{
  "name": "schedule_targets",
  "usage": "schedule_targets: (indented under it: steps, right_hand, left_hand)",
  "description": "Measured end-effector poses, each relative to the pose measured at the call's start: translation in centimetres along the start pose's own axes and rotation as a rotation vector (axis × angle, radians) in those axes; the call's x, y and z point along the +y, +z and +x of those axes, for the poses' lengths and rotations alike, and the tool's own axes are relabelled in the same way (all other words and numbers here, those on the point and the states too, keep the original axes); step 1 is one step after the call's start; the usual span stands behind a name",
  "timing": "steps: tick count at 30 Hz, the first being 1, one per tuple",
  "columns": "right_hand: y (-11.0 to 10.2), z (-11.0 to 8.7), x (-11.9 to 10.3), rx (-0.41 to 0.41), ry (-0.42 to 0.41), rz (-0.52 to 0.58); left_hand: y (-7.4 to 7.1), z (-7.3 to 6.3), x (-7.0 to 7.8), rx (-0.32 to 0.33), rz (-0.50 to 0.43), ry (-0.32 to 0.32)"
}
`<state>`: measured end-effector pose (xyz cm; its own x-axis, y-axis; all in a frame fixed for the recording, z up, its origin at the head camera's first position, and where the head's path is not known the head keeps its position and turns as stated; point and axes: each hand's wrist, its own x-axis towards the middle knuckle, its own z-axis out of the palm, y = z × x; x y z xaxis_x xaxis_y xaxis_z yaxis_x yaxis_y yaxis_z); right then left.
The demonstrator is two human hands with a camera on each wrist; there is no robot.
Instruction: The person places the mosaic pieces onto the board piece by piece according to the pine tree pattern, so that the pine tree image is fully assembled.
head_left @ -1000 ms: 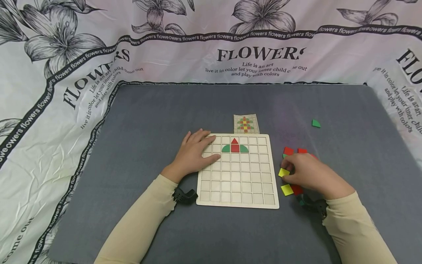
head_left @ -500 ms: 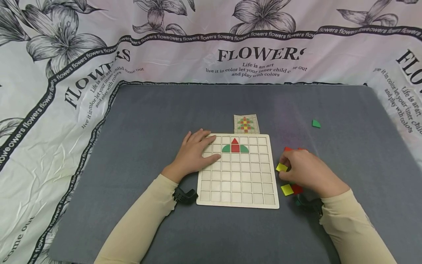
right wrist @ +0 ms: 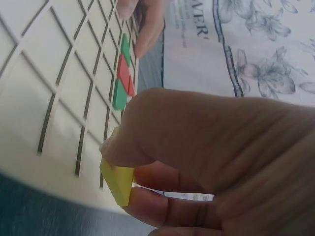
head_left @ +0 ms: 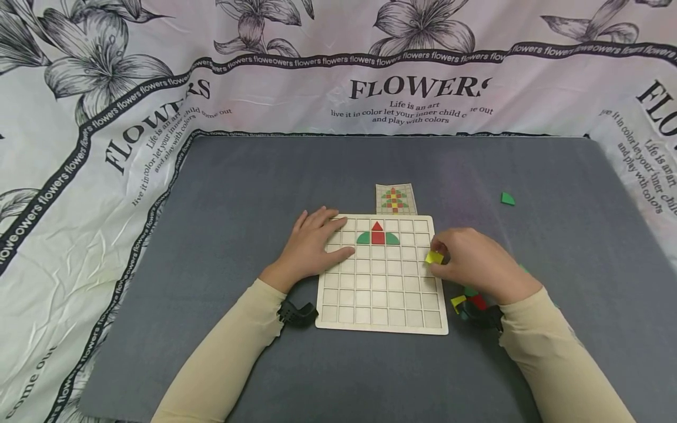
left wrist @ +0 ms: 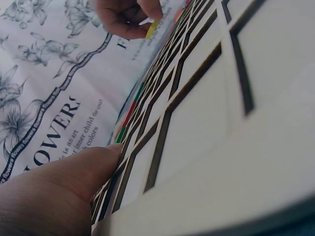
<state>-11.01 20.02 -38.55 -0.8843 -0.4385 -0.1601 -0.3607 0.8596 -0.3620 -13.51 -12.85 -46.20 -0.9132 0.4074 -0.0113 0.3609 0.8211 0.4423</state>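
Observation:
My right hand (head_left: 473,258) pinches a yellow square tile (right wrist: 118,182) between thumb and fingers, over the right edge of the pale gridded board (head_left: 378,318). With its fingers spread, my left hand (head_left: 311,242) rests on the board's upper left part. Near the board's top, a red triangle (head_left: 376,226) sits above a red square (head_left: 378,237), with a green quarter-round tile (head_left: 363,238) on its left and another green tile (head_left: 392,238) on its right. A small pattern card (head_left: 395,198) shows a tree of coloured shapes behind the board.
Right of the board, a yellow tile (head_left: 458,302), a red tile (head_left: 478,302) and green pieces lie partly hidden under my right hand and wrist. A lone green quarter-round piece (head_left: 508,198) lies farther back on the grey tabletop (head_left: 254,176). Flower-printed cloth (head_left: 296,94) surrounds it.
My right hand has lifted the yellow tile from the loose pieces and moved left with it to the board's right edge. The left hand has stayed in place.

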Motion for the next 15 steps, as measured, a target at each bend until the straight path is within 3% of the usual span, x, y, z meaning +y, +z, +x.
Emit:
schedule_targets:
  steps: [15]
  right_hand:
    - [0.7,3.4,-2.9,-0.019,-0.099,-0.024]
  left_hand:
    - [0.0,0.0,-0.1,0.0,0.006,-0.003]
